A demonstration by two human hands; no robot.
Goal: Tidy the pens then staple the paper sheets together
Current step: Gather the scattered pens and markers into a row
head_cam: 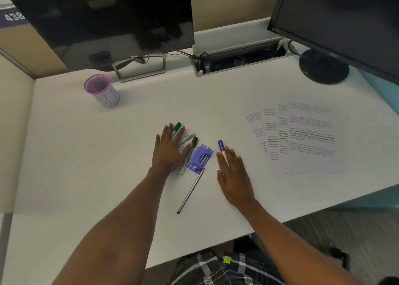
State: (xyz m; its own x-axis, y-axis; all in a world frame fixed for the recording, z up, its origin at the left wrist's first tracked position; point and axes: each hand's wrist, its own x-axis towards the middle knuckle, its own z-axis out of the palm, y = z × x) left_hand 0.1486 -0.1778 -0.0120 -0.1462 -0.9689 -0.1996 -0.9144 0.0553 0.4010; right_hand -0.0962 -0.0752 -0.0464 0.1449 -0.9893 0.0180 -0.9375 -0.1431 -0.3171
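Observation:
My left hand (170, 149) lies flat with straight fingers over several markers, among them a green-capped marker (177, 126) and a black-capped marker (194, 140). A purple stapler (199, 159) sits just right of that hand. My right hand (234, 173) lies flat on a blue-capped marker (221, 145) and an orange-tipped pen (219, 153). A thin silver pen (190, 191) lies loose between my forearms. Several printed paper sheets (302, 138) are fanned out at the right. A pink-rimmed cup (101, 90) stands at the back left.
The white desk (108, 155) carries a left monitor stand (140, 67), a right monitor base (323, 66) and an open cable tray (239, 60) at the back. The desk's front edge runs diagonally near my lap.

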